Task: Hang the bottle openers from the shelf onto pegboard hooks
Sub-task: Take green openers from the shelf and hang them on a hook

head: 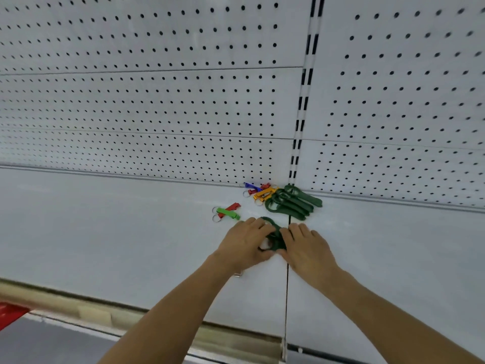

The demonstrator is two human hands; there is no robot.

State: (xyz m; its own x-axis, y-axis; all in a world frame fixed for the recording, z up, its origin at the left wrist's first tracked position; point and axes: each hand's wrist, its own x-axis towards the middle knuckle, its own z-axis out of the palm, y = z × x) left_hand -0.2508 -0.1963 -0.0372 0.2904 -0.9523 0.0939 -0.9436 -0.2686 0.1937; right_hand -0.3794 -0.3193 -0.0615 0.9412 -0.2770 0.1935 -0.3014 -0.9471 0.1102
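I have both hands on the shelf (105, 232), meeting over a small bunch of dark green openers (274, 239). My left hand (244, 245) curls around the bunch from the left, and my right hand (305, 245) pinches it from the right. The bunch lies on the shelf seam, just in front of the bigger green pile (292, 202) against the pegboard (157, 101). A red and a light green keyring opener (227, 211) lie just to the left, and a few more coloured ones (258, 191) sit at the back beside the pile.

I judge this to be the pick-up. To do it well I should separate one opener, or line up the loops, before lifting, so nothing drops. I see no hooks on the board here, so I will have to look further up or sideways for one.
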